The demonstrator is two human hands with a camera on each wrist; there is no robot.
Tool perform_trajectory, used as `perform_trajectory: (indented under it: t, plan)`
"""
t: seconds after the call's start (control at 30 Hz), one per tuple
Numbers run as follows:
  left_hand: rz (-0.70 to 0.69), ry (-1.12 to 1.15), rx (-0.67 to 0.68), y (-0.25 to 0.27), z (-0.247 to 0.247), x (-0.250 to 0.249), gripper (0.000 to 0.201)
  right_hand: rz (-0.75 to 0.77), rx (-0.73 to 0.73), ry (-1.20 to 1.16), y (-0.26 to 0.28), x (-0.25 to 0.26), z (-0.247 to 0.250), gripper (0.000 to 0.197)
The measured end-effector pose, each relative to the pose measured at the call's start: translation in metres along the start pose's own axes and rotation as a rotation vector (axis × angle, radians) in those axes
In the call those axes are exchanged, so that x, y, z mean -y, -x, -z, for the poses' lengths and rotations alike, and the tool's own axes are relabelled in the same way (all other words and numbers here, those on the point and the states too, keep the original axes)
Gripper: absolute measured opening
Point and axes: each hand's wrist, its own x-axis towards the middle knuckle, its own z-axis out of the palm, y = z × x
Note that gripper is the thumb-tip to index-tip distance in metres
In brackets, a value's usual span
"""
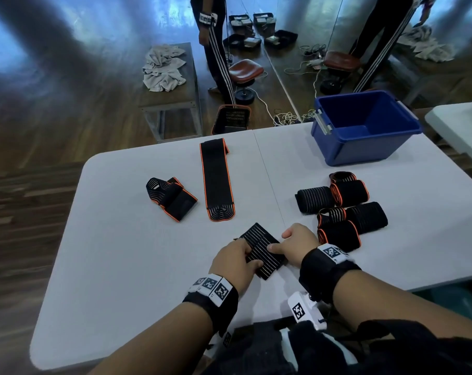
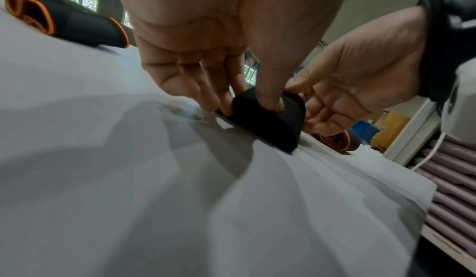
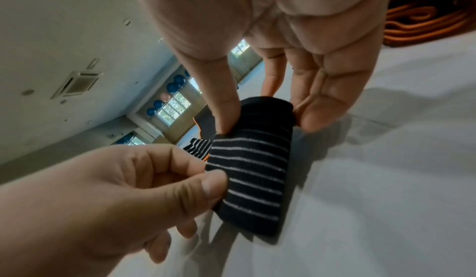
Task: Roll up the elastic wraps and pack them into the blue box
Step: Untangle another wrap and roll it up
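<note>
A black elastic wrap with thin white stripes (image 1: 262,255) lies rolled up near the front of the white table (image 1: 121,253). My left hand (image 1: 246,257) pinches its left end between thumb and fingers (image 2: 269,103). My right hand (image 1: 280,241) pinches the other end (image 3: 253,169). To the right lies a pile of several rolled wraps (image 1: 340,212). One long wrap (image 1: 218,180) is stretched flat in the middle of the table, and a loosely folded wrap (image 1: 171,197) lies to its left. The blue box (image 1: 359,148) stands open and empty at the far right corner.
Beyond the table's far edge stand a black and orange basket (image 1: 232,119), a bench with grey towels (image 1: 163,67), a brown stool (image 1: 245,70) and a person in striped trousers (image 1: 215,50). Another white table (image 1: 459,123) is at the right.
</note>
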Motion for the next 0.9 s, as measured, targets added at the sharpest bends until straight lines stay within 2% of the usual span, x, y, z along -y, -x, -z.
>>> perform_trajectory:
  t: [0.23, 0.3, 0.37, 0.43, 0.53, 0.63, 0.73, 0.9]
  plan:
    - [-0.059, 0.061, 0.018, 0.011, 0.007, 0.021, 0.034, 0.130, 0.117, -0.135, 0.015, 0.002, -0.018, 0.058]
    - [-0.094, 0.123, 0.000, 0.013, 0.012, 0.027, 0.040, 0.184, 0.187, -0.166, 0.022, 0.006, -0.017, 0.041]
    - [-0.144, 0.187, -0.018, 0.013, 0.018, 0.033, 0.060, 0.245, 0.221, -0.190, 0.031, 0.009, -0.017, 0.030]
    - [-0.225, 0.201, -0.015, 0.011, 0.024, 0.037, 0.064, 0.298, 0.198, -0.221, 0.038, 0.011, -0.019, 0.036]
    - [-0.288, 0.191, 0.044, 0.007, 0.033, 0.036, 0.047, 0.343, 0.082, -0.220, 0.047, 0.014, -0.022, 0.043]
    - [-0.297, 0.238, 0.090, 0.002, 0.038, 0.034, 0.039, 0.369, -0.041, -0.241, 0.058, 0.012, -0.021, 0.050]
    - [-0.353, 0.273, 0.140, -0.003, 0.041, 0.022, 0.038, 0.377, -0.035, -0.228, 0.067, 0.003, -0.012, 0.059]
    - [-0.423, 0.338, 0.217, -0.010, 0.034, -0.010, 0.040, 0.341, -0.086, -0.307, 0.068, -0.026, 0.020, 0.044]
